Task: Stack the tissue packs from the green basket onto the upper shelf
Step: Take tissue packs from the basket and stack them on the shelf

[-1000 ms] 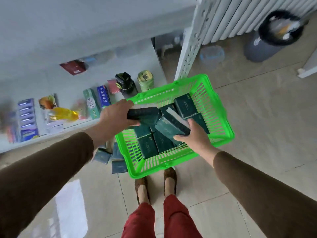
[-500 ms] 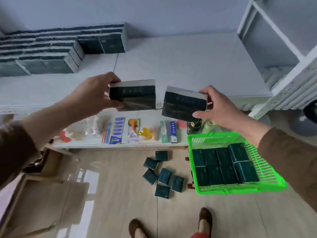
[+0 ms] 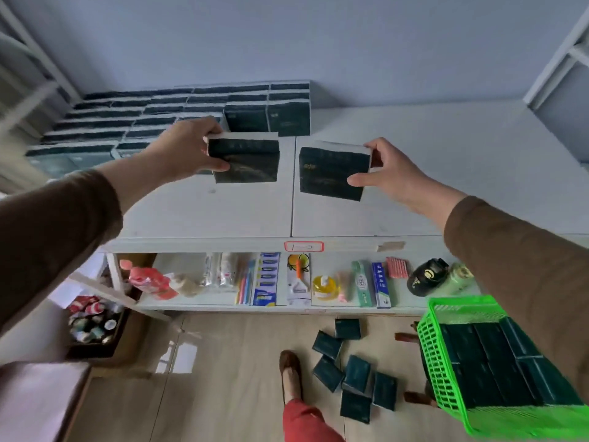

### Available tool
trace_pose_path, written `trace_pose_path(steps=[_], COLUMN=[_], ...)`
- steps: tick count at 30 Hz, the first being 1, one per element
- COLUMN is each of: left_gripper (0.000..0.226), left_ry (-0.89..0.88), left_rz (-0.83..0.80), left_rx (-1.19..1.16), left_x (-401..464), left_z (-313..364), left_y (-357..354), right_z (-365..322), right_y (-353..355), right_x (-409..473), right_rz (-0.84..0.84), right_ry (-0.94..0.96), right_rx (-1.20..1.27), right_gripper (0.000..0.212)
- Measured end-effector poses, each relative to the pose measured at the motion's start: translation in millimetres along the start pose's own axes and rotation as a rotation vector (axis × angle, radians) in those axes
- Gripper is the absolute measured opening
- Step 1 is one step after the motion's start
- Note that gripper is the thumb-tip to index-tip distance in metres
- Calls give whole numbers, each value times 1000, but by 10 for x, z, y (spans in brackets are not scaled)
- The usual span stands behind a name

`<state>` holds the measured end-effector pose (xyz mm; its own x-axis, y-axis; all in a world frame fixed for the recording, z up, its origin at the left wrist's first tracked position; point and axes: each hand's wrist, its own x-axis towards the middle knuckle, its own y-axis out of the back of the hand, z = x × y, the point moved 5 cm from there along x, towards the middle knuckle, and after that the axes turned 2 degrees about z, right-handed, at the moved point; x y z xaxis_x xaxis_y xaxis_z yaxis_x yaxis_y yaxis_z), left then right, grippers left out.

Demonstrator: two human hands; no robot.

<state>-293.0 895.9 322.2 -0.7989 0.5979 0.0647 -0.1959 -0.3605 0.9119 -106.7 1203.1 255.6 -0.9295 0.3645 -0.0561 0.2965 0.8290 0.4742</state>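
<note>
My left hand (image 3: 188, 148) grips a dark green tissue pack (image 3: 247, 159) above the white upper shelf (image 3: 430, 173). My right hand (image 3: 392, 169) holds a second dark green tissue pack (image 3: 331, 177) beside it, a little lower and to the right. Both packs hover over the shelf's front half, apart from each other. Rows of stacked tissue packs (image 3: 178, 113) fill the shelf's back left. The green basket (image 3: 436, 355) sits at the lower right on the floor with several packs (image 3: 497, 362) inside, partly hidden by my right sleeve.
Several loose packs (image 3: 353, 371) lie on the floor near my foot (image 3: 290, 368). The lower shelf (image 3: 204, 301) carries toothpaste boxes, toothbrushes, bottles and a black jar (image 3: 425, 277). A dark box of small items (image 3: 92, 323) stands at the lower left. White shelf frames rise on both sides.
Both hands have moved the two packs up and forward over the upper shelf, after lifting them out of the basket. My view has tilted up toward the shelf.
</note>
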Motion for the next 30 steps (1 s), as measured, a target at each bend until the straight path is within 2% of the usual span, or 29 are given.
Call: trace_pose_path(steps=[9, 14, 19, 26, 30], left_gripper=[59, 61, 61, 58, 55], left_ry=[-13, 6, -34, -158, -211], left_rz=[-44, -74, -94, -69, 6], left_rx=[72, 32, 87, 225, 313], left_x=[1563, 2071, 2349, 2426, 2444], left_z=[-728, -985, -1198, -1311, -1287], left_y=[-312, -456, -566, -703, -764], right_z=[185, 227, 313, 405, 379], right_y=[-488, -631, -876, -1047, -1081], right_x=[1594, 2137, 2465, 2601, 2604], right_rz=[26, 46, 81, 309, 367], right_ry=[-54, -54, -65, -42, 0], right_rx=[7, 49, 92, 75, 17], right_gripper=[53, 51, 55, 57, 60])
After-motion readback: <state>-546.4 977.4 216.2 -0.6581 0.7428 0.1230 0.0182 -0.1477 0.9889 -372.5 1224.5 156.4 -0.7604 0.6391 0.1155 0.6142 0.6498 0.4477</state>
